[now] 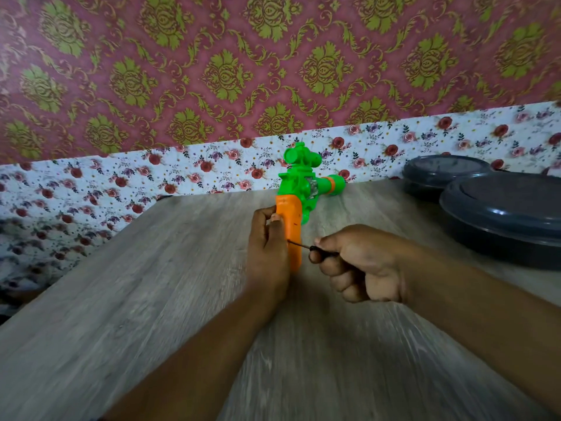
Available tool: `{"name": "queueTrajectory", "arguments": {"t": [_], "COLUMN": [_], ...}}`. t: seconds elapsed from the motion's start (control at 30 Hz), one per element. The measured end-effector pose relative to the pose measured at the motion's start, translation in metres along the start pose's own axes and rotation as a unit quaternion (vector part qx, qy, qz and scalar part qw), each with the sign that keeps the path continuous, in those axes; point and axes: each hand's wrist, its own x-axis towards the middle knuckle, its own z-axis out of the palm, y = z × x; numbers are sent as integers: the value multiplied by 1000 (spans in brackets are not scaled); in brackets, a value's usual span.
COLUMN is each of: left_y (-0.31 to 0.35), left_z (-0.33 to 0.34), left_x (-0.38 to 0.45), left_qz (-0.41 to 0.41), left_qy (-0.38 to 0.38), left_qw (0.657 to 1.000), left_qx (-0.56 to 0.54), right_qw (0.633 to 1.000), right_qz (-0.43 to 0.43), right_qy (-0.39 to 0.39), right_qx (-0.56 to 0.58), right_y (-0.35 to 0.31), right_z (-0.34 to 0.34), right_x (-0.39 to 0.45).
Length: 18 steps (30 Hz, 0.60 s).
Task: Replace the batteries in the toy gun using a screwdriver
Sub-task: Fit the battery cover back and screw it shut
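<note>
My left hand (267,247) stands on edge, back turned to me, thumb up and fingers wrapped out of sight round the orange grip of the toy gun (299,202), with the left forearm running in from the lower left. My right hand (361,262) is curled into a fist, knuckles down, thumb and forefinger pinching the dark handle of the screwdriver (306,247), whose thin shaft reaches left to the grip; my right forearm comes in from the lower right

A: Is the light strong?
B: No, it is soft and even. The desk (158,299) blurs toward the lower edges.
A: Any glare?
B: Small highlights on the dark containers (504,214).
</note>
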Motion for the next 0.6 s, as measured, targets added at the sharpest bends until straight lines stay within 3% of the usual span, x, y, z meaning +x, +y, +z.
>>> {"name": "queueTrajectory", "arguments": {"t": [0.1, 0.17, 0.3, 0.37, 0.43, 0.53, 0.6], "left_y": [-2, -3, -4, -3, -3, -2, -1], "left_z": [1, 1, 1, 0, 1, 3, 4], "left_x": [1, 3, 4, 4, 4, 2, 1], "left_qz": [-25, -43, -75, -88, -100, -94, -77], "left_qy": [-9, -3, 1, 1, -4, -7, -10], "left_qw": [999, 998, 995, 992, 990, 992, 995], "left_qx": [-19, -36, -67, -96, -102, -82, -68], "right_qw": [990, 947, 789, 652, 542, 456, 459], "right_qz": [-71, -171, -370, -414, -442, -500, -496], "right_qy": [41, 89, 158, 194, 217, 239, 261], "right_qx": [-116, -257, -465, -605, -681, -696, -689], "right_y": [-2, -5, -3, 1, 5, 12, 20], "right_z": [1, 4, 0, -6, -15, -22, -22], "right_x": [-6, -9, -2, 2, 7, 8, 11]}}
